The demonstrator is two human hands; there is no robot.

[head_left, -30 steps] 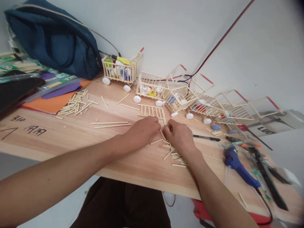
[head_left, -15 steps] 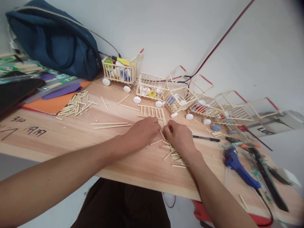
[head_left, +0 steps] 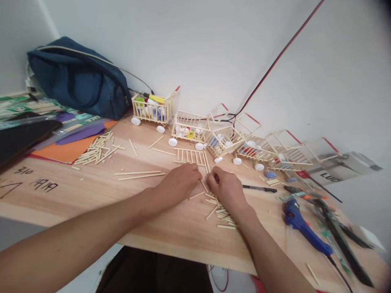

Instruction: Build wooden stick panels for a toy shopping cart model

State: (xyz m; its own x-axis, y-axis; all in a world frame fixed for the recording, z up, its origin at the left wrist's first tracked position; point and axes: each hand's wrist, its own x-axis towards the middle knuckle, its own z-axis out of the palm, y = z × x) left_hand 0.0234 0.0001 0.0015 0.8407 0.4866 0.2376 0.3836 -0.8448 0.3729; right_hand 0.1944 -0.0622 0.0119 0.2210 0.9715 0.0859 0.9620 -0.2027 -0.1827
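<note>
My left hand and my right hand rest knuckles-up on the wooden table, fingertips almost meeting. Both are closed in a pinch around a thin wooden stick lying between them. Just beyond the fingers lies a flat ladder-like frame of sticks. A scatter of short sticks lies under and beside my right wrist. Two long sticks lie left of my left hand.
Several stick-built carts with white cap wheels stand in a row along the wall. A pile of sticks, orange paper and a blue bag sit at the left. A blue glue gun, a black pen and dark tools lie at the right.
The camera has tilted up, so everything sits lower in the picture. Both hands stay together at the same spot on the table with the same pinch.
</note>
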